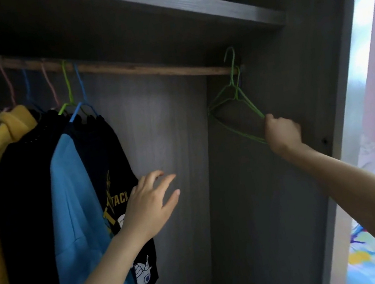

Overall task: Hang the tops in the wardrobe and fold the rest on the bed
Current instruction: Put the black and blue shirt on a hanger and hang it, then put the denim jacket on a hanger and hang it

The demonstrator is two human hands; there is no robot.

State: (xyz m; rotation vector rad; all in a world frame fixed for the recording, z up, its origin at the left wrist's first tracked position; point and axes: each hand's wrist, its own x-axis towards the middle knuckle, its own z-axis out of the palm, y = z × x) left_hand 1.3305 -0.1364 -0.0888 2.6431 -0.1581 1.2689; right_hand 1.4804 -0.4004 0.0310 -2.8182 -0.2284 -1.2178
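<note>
Wardrobe (249, 193): you are facing its open hanging space.
Rail (147, 67): tops (74, 181) are hanging bunched at the left of the frame, and bare green hangers (236, 101) are hanging at its right end.
Right hand (281, 132): you are gripping those hangers' lower corner with your arm outstretched.
Left hand (148, 207): you are holding nothing, with your fingers spread just beside the nearest top.
</note>
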